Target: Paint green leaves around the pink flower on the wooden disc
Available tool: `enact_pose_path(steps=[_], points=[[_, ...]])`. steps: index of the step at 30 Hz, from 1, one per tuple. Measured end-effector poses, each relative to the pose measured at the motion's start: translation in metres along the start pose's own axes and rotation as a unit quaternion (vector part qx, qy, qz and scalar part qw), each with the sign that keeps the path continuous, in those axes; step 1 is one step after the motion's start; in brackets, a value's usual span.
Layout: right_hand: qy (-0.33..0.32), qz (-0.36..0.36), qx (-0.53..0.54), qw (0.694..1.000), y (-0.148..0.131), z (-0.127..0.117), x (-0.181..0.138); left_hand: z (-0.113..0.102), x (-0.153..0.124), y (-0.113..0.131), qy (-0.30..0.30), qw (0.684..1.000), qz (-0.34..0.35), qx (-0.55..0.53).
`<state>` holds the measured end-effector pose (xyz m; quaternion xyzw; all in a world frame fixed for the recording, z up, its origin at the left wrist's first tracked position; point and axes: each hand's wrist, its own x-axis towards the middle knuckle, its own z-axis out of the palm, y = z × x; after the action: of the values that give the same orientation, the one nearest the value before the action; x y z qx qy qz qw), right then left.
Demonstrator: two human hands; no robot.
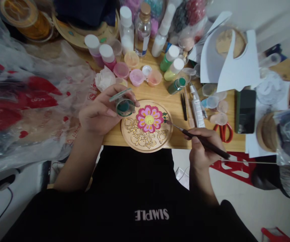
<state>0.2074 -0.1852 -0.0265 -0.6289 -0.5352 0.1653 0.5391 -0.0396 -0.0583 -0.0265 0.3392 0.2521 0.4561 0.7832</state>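
My left hand (pixel 98 109) grips a small clear lidded cup (pixel 125 108) with dark green paint inside, its lid flipped up. The cup hangs over the upper left edge of a round wooden plaque (pixel 126 134). On the plaque is a pink and magenta flower (pixel 149 119) with a yellow centre, and gold raised outlines on bare wood below it. My right hand (pixel 203 148) is closed round the dark handle of a palette knife (pixel 197 138). The tool's thin neck reaches left, and its small tip is at the green leaves right of the flower; contact is hard to tell.
Behind the plaque stand several small paint cups (pixel 136 77) and bottles, including an open green bottle (pixel 176 85). Tweezers (pixel 183 106), a white tube (pixel 197 112), red scissors (pixel 223 132) and a phone (pixel 246 111) lie right. Plastic bags (pixel 46 97) crowd the left.
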Motion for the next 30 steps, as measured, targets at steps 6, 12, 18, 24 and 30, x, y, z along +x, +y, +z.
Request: enact_pose_path(steps=[6,12,18,24,30], points=[[0.012,-0.023,0.017,1.0,0.0034,0.0029,-0.0006,0.0002,-0.0018,0.0005,0.035,0.999,-0.034,0.005],[0.006,-0.025,0.021,0.999,0.0031,0.003,0.0003,-0.0002,-0.001,-0.0006,-0.001,1.0,-0.005,0.011],[0.009,-0.038,0.041,0.998,0.0043,0.0031,0.0011,-0.0012,0.0004,-0.0018,-0.007,1.0,0.013,0.008],[0.012,-0.033,0.023,0.999,0.0064,-0.0007,-0.0009,-0.0045,0.0025,-0.0025,-0.01,0.999,0.017,0.041],[0.021,-0.033,0.016,0.999,0.0079,-0.0022,-0.0014,-0.0032,0.0033,-0.0025,-0.025,0.999,0.028,0.021]])
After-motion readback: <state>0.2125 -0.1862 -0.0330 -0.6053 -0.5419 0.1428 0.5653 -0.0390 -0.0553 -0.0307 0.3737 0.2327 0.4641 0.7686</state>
